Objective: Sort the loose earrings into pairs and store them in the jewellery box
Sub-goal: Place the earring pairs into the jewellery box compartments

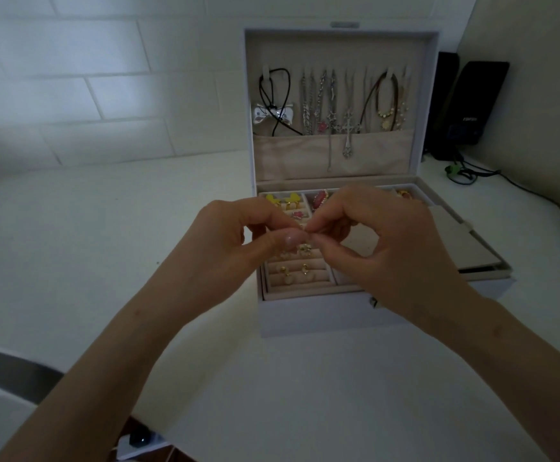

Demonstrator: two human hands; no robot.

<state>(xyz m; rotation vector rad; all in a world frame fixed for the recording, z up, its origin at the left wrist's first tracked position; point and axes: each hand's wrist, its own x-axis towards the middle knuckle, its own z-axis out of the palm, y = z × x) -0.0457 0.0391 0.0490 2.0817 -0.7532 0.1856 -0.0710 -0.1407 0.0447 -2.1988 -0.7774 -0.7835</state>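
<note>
An open white jewellery box [305, 318] stands on the white table, its lid upright with necklaces [332, 105] hanging inside. Beige ring rolls in the box's left compartment hold paired earrings [293, 271], with yellow bow earrings [283, 199] at the back. My left hand [238, 238] and my right hand [372, 241] meet above the box. Thumbs and forefingers of both pinch one tiny earring [303, 232] between them; it is too small to make out in detail.
A beige inner tray [465, 248] lies askew at the box's right. Black speakers [468, 105] with cables stand at the back right by the wall. A dark chair edge [12, 371] and a white power strip [135, 445] sit low left.
</note>
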